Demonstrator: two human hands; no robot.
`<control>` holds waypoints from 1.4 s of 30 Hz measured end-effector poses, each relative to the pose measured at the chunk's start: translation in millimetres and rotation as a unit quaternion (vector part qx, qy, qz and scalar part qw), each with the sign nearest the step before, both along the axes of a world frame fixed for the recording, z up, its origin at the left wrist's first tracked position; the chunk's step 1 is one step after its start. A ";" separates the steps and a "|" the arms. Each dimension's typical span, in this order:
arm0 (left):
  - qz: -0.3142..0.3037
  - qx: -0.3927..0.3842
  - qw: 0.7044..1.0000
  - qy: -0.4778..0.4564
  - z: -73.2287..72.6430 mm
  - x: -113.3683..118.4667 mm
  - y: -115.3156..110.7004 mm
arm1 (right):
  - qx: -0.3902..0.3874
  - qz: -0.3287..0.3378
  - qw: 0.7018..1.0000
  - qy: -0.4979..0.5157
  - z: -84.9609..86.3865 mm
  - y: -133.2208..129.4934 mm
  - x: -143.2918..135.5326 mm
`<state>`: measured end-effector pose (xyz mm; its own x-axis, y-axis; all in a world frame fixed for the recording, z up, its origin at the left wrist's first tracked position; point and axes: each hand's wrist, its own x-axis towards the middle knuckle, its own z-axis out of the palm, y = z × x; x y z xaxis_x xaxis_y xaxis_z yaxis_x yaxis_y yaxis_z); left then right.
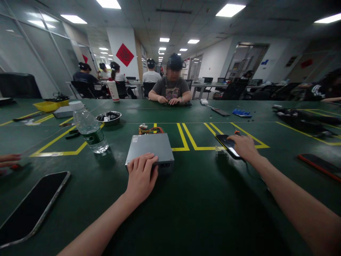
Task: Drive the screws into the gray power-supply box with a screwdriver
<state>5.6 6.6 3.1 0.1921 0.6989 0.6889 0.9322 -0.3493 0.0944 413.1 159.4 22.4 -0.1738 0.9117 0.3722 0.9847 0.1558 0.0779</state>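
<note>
A grey metal power supply box (151, 145) lies on the green table (191, 206), with a bundle of coloured cables (151, 130) behind it. My left hand (141, 176) rests on the box's near edge, fingers on its top and thumb at the front side. To the right, my right hand (245, 146) is over a phone (228, 145) with a partly lit screen, a fingertip touching it. An orange-tipped item (237, 133) shows just behind that hand; whether the hand holds it is hard to tell.
A water bottle (89, 128) and a metal bowl (108, 118) stand left of the box. A large phone (33, 206) lies at the near left. Another person's hand (9, 160) is at the left edge. Across the table sits a person (172, 85).
</note>
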 end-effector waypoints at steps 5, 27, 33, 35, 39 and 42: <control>0.002 0.006 1.000 0.001 -0.6 -0.2 0.6 | -0.033 -0.031 0.999 0.017 -16.6 25.5 27.8; 0.004 0.018 1.000 0.005 -2.3 0.2 1.2 | 0.234 0.228 0.928 0.180 30.9 -108.7 -97.0; 0.002 0.027 1.000 -0.003 -3.8 0.0 2.5 | 0.180 0.470 0.858 0.100 27.7 -189.2 -177.7; 0.002 0.030 1.000 -0.006 -4.1 0.1 2.3 | 0.168 0.511 0.836 0.108 22.5 -202.5 -193.8; 0.000 0.026 1.000 -0.009 -4.2 -0.1 1.5 | 0.183 0.533 0.816 0.133 8.0 -211.6 -209.4; 0.000 0.021 1.000 -0.008 -3.8 -0.4 1.1 | 0.178 0.533 0.814 0.149 0.2 -213.0 -211.4</control>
